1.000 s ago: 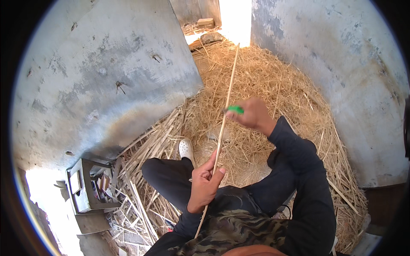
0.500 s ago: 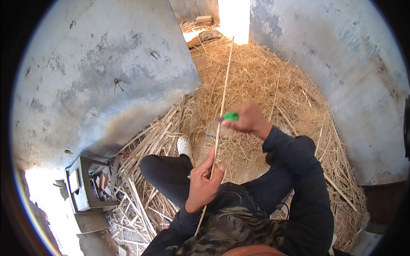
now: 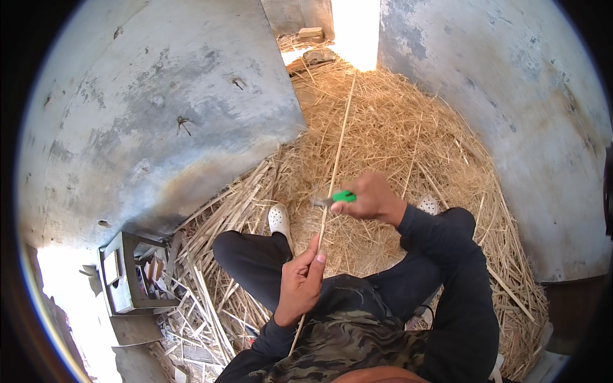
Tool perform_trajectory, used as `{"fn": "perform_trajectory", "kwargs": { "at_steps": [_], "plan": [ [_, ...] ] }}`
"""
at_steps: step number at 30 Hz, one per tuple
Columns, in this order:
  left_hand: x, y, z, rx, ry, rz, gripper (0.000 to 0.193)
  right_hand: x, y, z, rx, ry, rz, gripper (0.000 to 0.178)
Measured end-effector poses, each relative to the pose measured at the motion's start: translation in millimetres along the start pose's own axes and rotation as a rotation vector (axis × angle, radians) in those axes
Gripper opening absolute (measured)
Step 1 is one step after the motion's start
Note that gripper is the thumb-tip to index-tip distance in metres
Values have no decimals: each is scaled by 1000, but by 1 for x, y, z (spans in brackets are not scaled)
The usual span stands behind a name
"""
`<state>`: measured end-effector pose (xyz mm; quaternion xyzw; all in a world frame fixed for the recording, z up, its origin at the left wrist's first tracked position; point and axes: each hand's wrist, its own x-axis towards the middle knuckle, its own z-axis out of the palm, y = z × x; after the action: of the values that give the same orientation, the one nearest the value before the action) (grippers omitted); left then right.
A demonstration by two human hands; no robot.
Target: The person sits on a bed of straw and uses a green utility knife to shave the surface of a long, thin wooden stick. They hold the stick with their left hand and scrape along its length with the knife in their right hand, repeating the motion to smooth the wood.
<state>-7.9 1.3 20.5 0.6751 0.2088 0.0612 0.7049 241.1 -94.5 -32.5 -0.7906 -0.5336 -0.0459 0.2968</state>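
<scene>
Seated on a straw heap point(image 3: 408, 134) between two grey concrete walls, legs in dark trousers stretching forward, white shoes point(image 3: 279, 219) resting on the straw.

Left hand point(image 3: 300, 281): clenching around a long thin reed stalk point(image 3: 336, 159), thumb and fingers pinching it low down, close to the lap. Stalk running from under that hand, up and away across the straw heap, its far tip reaching toward the bright doorway point(image 3: 354, 29) at the top.

Right hand point(image 3: 370, 196): grasping a green-handled knife point(image 3: 338, 198), fist closing over the handle, blade pointing left and meeting the stalk just above the left hand. Whether the edge is cutting in or only touching, cannot tell.

Left of the left hand, beside the left knee: lying flat, loose split canes point(image 3: 211, 281). Farther left of the left hand, against the foot of the wall: standing, a small grey open box point(image 3: 121, 281) holding mixed small items, too small for telling apart.
</scene>
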Motion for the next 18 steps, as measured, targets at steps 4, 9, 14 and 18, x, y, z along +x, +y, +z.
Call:
{"fn": "perform_trajectory", "kwargs": {
  "at_steps": [4, 9, 14, 18],
  "plan": [
    [-3, -4, 7, 140, 5, 182, 44, 15, 17, 3, 24, 192, 44, 74],
    [8, -1, 4, 320, 51, 207, 42, 6, -4, -2, 12, 86, 57, 76],
    [24, 1, -1, 597, 157, 385, 42, 1, -18, 0, -94, 75, -22, 75],
    [28, 11, 2, 686, 135, 421, 42, 17, 16, -3, -134, -8, 199, 74]
  ]
}}
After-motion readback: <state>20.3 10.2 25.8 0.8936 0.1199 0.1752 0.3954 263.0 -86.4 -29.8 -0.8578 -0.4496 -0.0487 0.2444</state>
